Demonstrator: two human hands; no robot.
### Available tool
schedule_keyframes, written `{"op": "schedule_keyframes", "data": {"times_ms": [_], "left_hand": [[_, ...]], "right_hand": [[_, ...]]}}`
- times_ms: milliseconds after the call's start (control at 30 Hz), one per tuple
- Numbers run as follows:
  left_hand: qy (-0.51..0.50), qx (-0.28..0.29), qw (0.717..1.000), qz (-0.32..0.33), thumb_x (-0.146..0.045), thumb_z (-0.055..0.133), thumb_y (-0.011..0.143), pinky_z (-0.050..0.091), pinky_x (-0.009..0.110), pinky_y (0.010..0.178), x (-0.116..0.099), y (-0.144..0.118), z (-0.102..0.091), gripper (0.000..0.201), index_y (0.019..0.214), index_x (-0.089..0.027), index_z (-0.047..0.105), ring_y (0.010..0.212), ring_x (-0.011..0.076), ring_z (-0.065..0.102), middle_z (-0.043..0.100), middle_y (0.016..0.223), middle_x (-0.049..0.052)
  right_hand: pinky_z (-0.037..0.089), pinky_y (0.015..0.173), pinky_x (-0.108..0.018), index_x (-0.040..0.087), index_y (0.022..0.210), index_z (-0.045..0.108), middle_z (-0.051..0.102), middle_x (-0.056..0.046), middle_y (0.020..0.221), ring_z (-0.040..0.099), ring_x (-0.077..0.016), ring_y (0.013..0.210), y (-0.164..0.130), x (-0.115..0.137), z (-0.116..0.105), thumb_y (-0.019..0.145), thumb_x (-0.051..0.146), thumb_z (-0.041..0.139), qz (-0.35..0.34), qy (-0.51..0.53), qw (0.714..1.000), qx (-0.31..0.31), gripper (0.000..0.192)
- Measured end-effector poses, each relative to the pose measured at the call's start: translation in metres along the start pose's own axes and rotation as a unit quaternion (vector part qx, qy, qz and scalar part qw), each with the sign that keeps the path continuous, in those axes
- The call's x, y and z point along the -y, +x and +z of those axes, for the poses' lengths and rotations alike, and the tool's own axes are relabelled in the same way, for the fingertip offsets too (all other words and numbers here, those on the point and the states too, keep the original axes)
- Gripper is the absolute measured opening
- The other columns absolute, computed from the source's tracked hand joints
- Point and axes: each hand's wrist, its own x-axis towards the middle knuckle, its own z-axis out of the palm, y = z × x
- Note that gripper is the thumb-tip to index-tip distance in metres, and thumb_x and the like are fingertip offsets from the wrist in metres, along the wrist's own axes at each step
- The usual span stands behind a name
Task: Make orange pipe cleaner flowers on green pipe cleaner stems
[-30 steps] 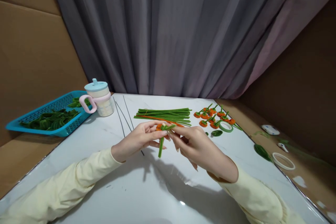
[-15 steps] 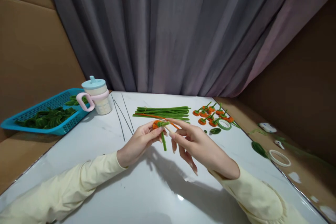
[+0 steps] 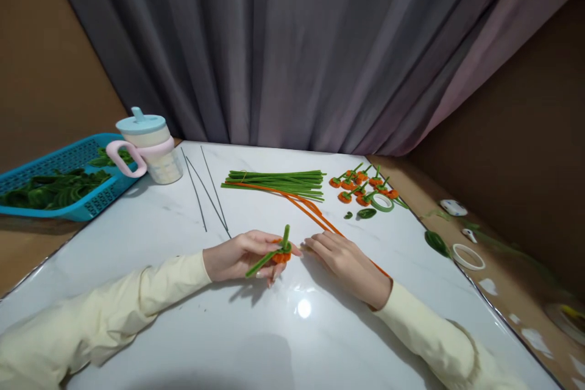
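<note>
My left hand (image 3: pixel 247 254) is closed around a small orange chenille-stem piece (image 3: pixel 282 256) with green chenille stems wound on it. One green end points up and another sticks out toward the lower left. My right hand (image 3: pixel 340 259) is palm down on the white table, beside the left fingertips. Its fingers are bent and pressed together; a small pale tip shows at them, but what lies under them is hidden. Orange chenille stems (image 3: pixel 315 210) run from the green bundle toward the right hand and pass behind it.
Green chenille stems (image 3: pixel 274 180) lie bundled ahead. Finished-looking orange pieces (image 3: pixel 347 184) cluster right, by a green tape roll (image 3: pixel 382 202) and leaf (image 3: pixel 366 213). Thin dark wires (image 3: pixel 205 186), a lidded cup (image 3: pixel 155 152) and a blue basket (image 3: pixel 91 204) stand left. A white ring (image 3: pixel 468 257) lies far right.
My right hand has come down onto the table, away from the orange piece. My left hand has lowered and turned the piece, so its green ends point differently. The view has shifted slightly.
</note>
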Motion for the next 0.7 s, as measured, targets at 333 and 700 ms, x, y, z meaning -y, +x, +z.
{"op": "schedule_keyframes", "data": {"times_ms": [333,700], "left_hand": [[0.000,0.018,0.997,-0.070,-0.025,0.057,0.078,0.043,0.025,0.050,0.002,0.000,0.006,0.020,0.084,-0.008,0.067,0.040,0.0061,0.035,0.059,0.060,0.005],[-0.003,0.029,0.997,-0.068,-0.028,0.062,0.077,0.043,0.022,0.048,0.007,0.001,0.008,0.019,0.082,-0.009,0.062,0.046,0.0091,0.049,0.062,0.062,0.005]], "right_hand": [[0.047,0.068,-0.030,0.014,0.097,0.054,0.057,-0.011,0.090,0.053,-0.0171,0.085,0.019,0.028,-0.033,0.088,0.003,0.031,-0.126,0.212,0.962,-0.118,0.027],[0.046,0.065,-0.028,0.016,0.083,0.050,0.055,-0.007,0.077,0.050,-0.0156,0.077,0.024,0.030,-0.020,0.088,0.006,0.037,-0.119,0.261,0.951,-0.118,0.018]]}}
